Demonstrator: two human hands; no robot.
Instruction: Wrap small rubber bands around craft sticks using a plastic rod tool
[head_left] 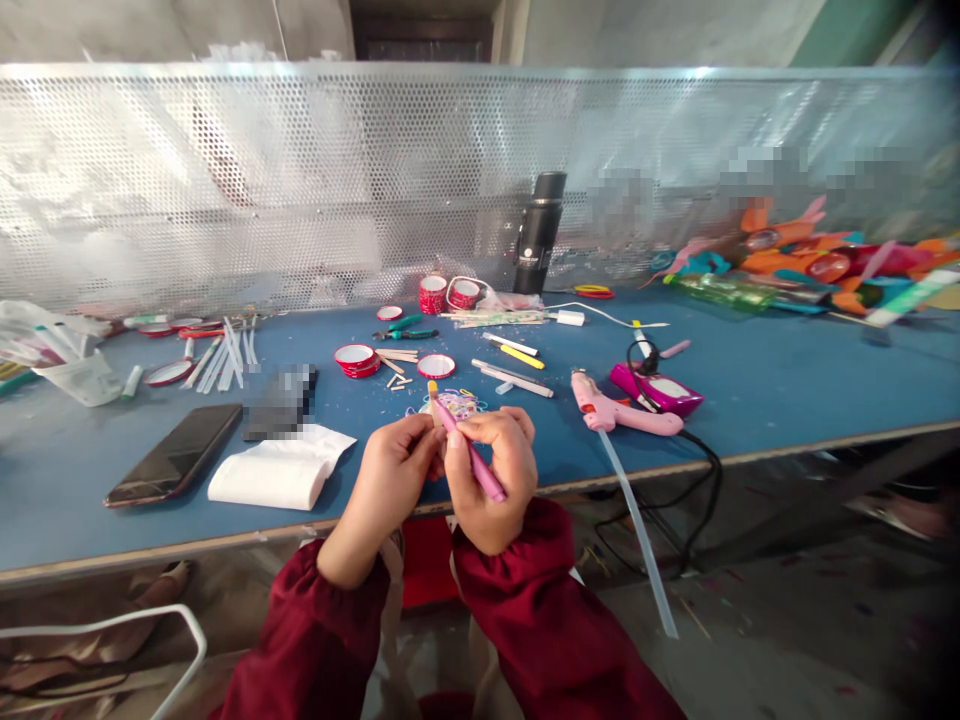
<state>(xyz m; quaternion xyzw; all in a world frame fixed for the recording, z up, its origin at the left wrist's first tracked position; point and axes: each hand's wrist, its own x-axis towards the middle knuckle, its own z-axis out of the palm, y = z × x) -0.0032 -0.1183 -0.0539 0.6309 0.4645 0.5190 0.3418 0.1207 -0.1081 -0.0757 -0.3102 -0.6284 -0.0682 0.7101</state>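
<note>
Fingers pinched, my left hand (pixel 394 470) holds a small pale craft stick (pixel 435 403) upright, its top end coloured yellow-orange. A pink marker (pixel 486 474) is gripped in my right hand (pixel 499 465), its tip against or very close to the stick. Both hands meet just over the front edge of the blue table. Right behind them lies a pile of colourful rubber bands (pixel 461 403), partly hidden by my fingers. Beyond it are a red-rimmed lid (pixel 436 367), a stack of similar lids (pixel 356 361) and loose wooden sticks (pixel 397 355).
Right of my hands, a pink glue gun (pixel 626 415) has its glue stick hanging past the table edge. A phone (pixel 176 455) and a tissue roll (pixel 274 472) lie left. Pens (pixel 521 355), pliers (pixel 405 331) and a black flask (pixel 538 235) stand or lie farther back.
</note>
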